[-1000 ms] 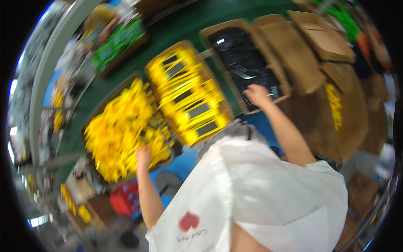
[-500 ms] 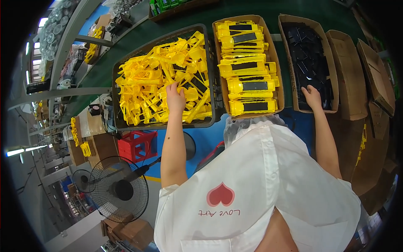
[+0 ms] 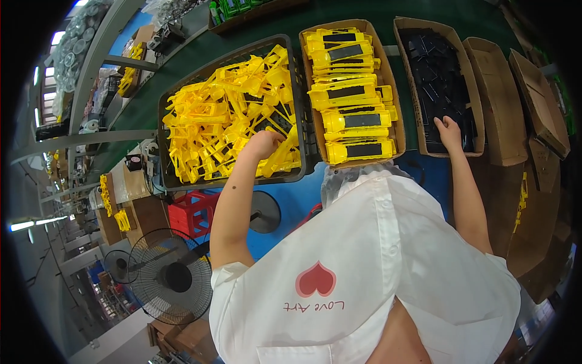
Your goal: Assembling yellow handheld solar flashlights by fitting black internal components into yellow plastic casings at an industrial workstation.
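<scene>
left hand point(image 3: 265, 144) curled into loose yellow plastic frames point(image 3: 224, 121) heaped in dark crate point(image 3: 167, 176); cannot tell if clamped on 1. right hand point(image 3: 450, 128) down among black parts point(image 3: 439, 79) in cardboard box point(image 3: 476, 91), grip unclear. middle cardboard tray point(image 3: 388, 91) holds stacked finished yellow units point(image 3: 354, 91), nearly full; crate heap remains large

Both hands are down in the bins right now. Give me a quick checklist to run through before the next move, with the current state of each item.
1. Left hand in the dark crate of loose yellow parts: ok.
2. Left grip on a part: cannot tell, fingers buried.
3. Right hand in the box of black parts: ok.
4. Right grip on a part: cannot tell.
5. Middle box holds stacked yellow assemblies, no hand in it: ok.
</scene>
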{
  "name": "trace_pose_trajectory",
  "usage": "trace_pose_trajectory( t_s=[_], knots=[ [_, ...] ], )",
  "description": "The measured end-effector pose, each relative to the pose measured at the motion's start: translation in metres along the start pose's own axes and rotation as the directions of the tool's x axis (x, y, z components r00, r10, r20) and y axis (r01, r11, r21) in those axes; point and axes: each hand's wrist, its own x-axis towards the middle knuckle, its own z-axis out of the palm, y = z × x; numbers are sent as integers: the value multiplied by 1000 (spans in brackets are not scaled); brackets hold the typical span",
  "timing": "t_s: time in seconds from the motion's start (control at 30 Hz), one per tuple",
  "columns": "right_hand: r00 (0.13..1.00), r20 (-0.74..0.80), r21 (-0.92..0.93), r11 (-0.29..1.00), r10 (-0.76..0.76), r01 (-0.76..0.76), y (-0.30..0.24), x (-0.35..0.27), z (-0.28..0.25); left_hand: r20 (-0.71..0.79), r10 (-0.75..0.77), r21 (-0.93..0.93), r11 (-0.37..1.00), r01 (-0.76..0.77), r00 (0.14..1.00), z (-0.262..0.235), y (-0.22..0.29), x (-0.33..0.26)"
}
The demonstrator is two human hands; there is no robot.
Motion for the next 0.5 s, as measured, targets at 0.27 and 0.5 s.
trace_pose_trajectory(
  t_s=[0.27, 0.5],
  knots=[
    [999, 9, 80, 996, 49, -50, 1, -4, -4, -924, -75, -38, 994, 105, 376, -50, -23, -36],
    [998, -66, 97, 995, -8, 14, 7, 0, -2, -819, -255, -571, 261, -779, 515, -52, 51, -63]
  ],
)
